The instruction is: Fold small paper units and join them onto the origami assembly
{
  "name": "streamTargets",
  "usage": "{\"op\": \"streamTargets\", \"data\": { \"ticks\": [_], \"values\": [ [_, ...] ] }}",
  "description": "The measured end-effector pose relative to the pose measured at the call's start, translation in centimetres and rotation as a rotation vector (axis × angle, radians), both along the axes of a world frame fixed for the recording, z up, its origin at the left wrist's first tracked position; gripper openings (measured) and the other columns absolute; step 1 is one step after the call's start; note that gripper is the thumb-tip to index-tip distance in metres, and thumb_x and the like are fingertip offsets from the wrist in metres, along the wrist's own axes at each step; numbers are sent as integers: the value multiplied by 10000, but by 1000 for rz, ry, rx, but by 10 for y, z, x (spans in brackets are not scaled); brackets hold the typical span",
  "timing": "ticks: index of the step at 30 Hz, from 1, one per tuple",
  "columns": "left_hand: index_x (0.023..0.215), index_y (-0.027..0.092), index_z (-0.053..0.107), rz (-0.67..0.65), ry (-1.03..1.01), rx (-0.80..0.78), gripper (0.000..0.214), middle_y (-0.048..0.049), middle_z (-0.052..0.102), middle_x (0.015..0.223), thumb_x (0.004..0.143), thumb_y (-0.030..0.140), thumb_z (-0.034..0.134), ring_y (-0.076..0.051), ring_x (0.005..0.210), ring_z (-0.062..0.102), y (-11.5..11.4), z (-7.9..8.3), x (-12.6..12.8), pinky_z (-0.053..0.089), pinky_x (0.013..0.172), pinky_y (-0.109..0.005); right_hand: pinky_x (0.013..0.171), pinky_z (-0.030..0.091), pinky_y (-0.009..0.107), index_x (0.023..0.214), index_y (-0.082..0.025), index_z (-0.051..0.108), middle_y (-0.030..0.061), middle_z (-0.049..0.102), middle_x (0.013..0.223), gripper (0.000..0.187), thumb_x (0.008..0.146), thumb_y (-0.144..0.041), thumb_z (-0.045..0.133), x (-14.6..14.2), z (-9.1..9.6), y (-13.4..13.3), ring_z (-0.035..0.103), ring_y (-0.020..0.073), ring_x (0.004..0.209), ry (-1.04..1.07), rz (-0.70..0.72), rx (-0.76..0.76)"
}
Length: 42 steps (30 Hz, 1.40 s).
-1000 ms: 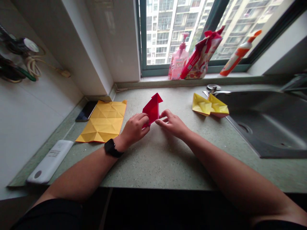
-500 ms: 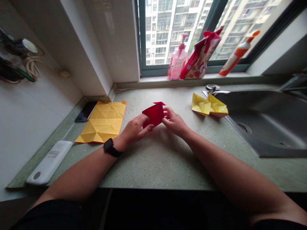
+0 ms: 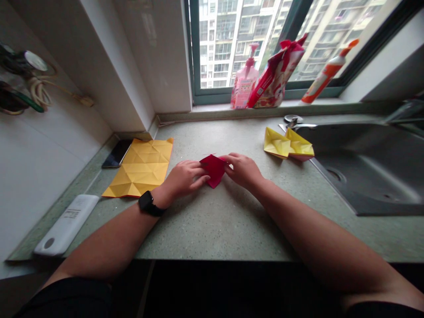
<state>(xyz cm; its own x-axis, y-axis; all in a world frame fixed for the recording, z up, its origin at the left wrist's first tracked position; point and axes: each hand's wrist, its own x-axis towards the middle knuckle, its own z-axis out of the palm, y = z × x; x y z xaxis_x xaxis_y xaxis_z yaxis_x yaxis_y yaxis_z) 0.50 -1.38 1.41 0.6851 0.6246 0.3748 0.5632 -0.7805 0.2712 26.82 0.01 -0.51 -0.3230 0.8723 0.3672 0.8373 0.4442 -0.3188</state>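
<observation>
A folded piece of red paper (image 3: 213, 170) is between my two hands, low over the middle of the counter, one corner pointing towards me. My left hand (image 3: 188, 176), with a black watch on its wrist, grips the paper's left side; some of its fingertips are hidden behind the paper. On the right side, my right hand (image 3: 243, 168) pinches the paper's edge between thumb and fingers. To the left lies a creased sheet of yellow paper (image 3: 142, 165). A yellow folded paper shape (image 3: 276, 143) with two hollows stands on the right, beside the sink.
A dark phone (image 3: 116, 153) is partly under the yellow sheet. A white oblong device (image 3: 66, 225) lies near the left front edge. The metal sink (image 3: 371, 176) is at right. On the sill stand a pink pump bottle (image 3: 244, 86), a red bag (image 3: 276, 79) and an orange-white bottle (image 3: 323, 77).
The red paper has turned and come down lower, so a corner now points towards me instead of a broad face. Both hands have shifted slightly with it.
</observation>
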Motion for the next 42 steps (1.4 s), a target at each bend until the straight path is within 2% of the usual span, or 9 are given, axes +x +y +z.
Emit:
{"op": "streamTargets", "data": {
  "ticks": [5, 7, 11, 17, 21, 28, 32, 35, 42],
  "values": [
    [946, 204, 717, 145, -155, 94, 270, -78, 748, 965, 1050, 450, 679, -241, 929, 706, 0, 3, -4, 592, 922, -431, 735, 510, 344, 1181, -315, 839, 77, 803, 1161, 269, 996, -260, 651, -2, 1, -2, 721, 240, 916, -42, 5, -21],
    [1130, 193, 705, 156, -169, 118, 199, -115, 741, 1113, 1021, 360, 707, -269, 1056, 701, 2, 0, -4, 599, 970, -454, 750, 524, 352, 1176, -313, 841, 78, 802, 1176, 262, 996, -261, 657, -2, 1, -2, 724, 243, 930, -58, 21, -38],
    [1398, 229, 658, -7, -93, 77, 415, -138, 677, 1450, 985, 194, 688, -297, 1357, 633, 8, -7, -5, 543, 1154, -519, 858, 561, 404, 1199, -300, 834, 89, 787, 1232, 261, 978, -279, 697, 0, 1, -1, 726, 276, 1021, -106, 121, -75],
    [1273, 236, 780, -101, 102, -71, 367, -86, 760, 1378, 957, 116, 637, -266, 1281, 706, 8, -9, -7, 565, 1142, -479, 1050, 538, 492, 1214, -283, 831, 99, 775, 1297, 294, 1013, -259, 618, 4, 4, 4, 698, 310, 1164, -150, 191, -96],
    [1281, 258, 797, -127, 133, -105, 302, -77, 764, 1376, 1034, 215, 629, -257, 1272, 710, 5, -5, -3, 552, 1133, -458, 1121, 517, 485, 1346, -237, 774, 125, 754, 1364, 376, 1086, -405, 559, -2, 3, 2, 672, 303, 1262, -102, 193, -34],
    [1124, 237, 808, -88, 103, -95, 190, -79, 808, 1202, 1065, 356, 672, -261, 1103, 739, 5, -12, 3, 557, 1035, -462, 1220, 445, 533, 1456, -302, 700, 76, 686, 1527, 484, 1015, -499, 724, -8, -15, -1, 578, 337, 1447, -215, 341, -77],
    [1376, 166, 682, 12, 102, -97, 456, -164, 686, 1475, 1017, 445, 712, -322, 1377, 630, 5, -20, 2, 490, 1181, -502, 1270, 379, 585, 1600, -324, 578, 73, 569, 1662, 653, 1004, -544, 727, -6, -24, 2, 480, 367, 1549, -226, 345, -84],
    [1654, 140, 422, 56, 207, -131, 732, -196, 420, 1736, 1047, 494, 624, -349, 1633, 366, 6, -24, 2, 269, 1345, -559, 1293, 335, 621, 1684, -284, 469, 104, 466, 1733, 781, 1009, -614, 684, -4, -27, 4, 384, 392, 1615, -235, 349, -115],
    [1762, 119, 178, 88, 466, -206, 783, -186, 242, 1809, 1131, 557, 333, -310, 1714, 165, 4, -28, 7, 33, 1386, -545, 1318, 252, 679, 1718, -264, 405, 117, 408, 1755, 860, 1018, -732, 577, -4, -27, 3, 320, 413, 1644, -232, 401, -181]
  ]
}}
